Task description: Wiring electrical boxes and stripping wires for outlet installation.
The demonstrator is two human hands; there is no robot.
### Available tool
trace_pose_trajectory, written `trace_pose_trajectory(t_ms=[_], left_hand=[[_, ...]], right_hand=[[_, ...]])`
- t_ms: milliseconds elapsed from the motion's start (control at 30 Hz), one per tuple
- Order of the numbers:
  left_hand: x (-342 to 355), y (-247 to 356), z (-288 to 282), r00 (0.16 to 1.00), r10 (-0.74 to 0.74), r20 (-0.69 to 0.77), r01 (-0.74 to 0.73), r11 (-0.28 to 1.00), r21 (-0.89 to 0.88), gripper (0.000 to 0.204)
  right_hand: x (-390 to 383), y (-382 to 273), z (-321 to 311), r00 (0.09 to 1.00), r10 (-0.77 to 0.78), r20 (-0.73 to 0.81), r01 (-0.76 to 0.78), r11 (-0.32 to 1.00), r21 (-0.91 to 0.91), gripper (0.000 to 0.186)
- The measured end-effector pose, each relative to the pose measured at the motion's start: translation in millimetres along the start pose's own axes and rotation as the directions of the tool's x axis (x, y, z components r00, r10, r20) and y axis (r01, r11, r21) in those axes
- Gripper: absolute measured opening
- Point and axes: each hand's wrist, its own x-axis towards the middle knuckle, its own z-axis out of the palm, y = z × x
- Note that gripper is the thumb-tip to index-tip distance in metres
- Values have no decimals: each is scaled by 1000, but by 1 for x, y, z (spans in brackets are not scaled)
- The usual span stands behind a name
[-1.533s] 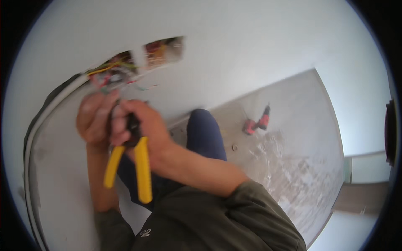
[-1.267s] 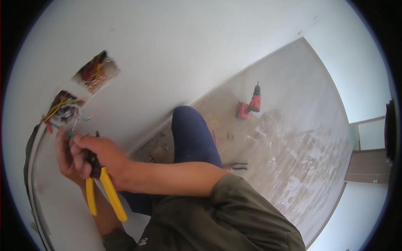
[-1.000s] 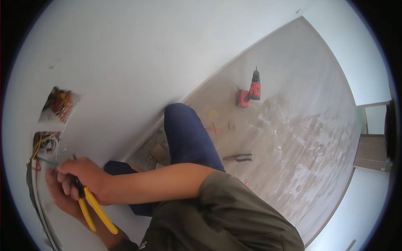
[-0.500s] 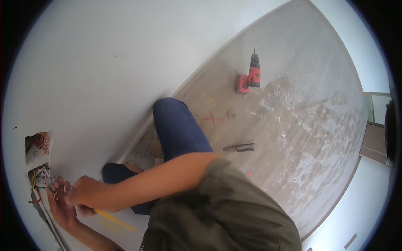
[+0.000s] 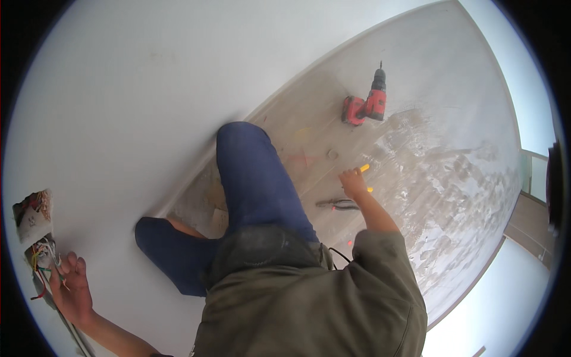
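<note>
Left hand (image 5: 71, 291) raised flat against the white wall (image 5: 148, 89), fingers spread wide, grip open and holding nothing; fingertips at the coloured wires (image 5: 43, 262) spilling from the lower wall box (image 5: 37, 253), touching or just short of them, hard to tell which. Second wall box (image 5: 33, 214) just above that one, torn open, red and yellow strands showing inside.

Right hand (image 5: 354, 181) stretched down to the floor (image 5: 452, 166), well away from the wall boxes, closed on the yellow-handled pliers (image 5: 366, 178); only two yellow tips showing past the fingers, one above and one beside the knuckles, the rest hidden by the hand. Tool head not visible, so no telling whether the pliers rest on the floor or hang just clear of it.

Dark long-nose pliers (image 5: 336, 204) lying flat on the floor just beside the right wrist, on the wall-box side of it. Red cordless drill (image 5: 366, 104) lying on the floor farther off, beyond the right hand from the wall boxes. Knee in blue trousers (image 5: 250, 172) bent up between the two hands, olive sleeve (image 5: 380, 279) over the right arm.
</note>
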Motion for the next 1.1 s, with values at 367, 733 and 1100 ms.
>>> trace_pose_trajectory(t_ms=[367,733,1100], left_hand=[[-12,0,17,992,11,-122,-5,999,49,32],[-13,-3,58,997,-52,65,37,975,221,19],[-4,-13,53,987,15,157,-33,993,109,12]], right_hand=[[-54,-36,108,986,163,-16,-157,968,194,59],[-61,-40,35,981,54,188,-106,954,280,38],[-67,-176,-405,897,-439,-58,158,196,968,32]])
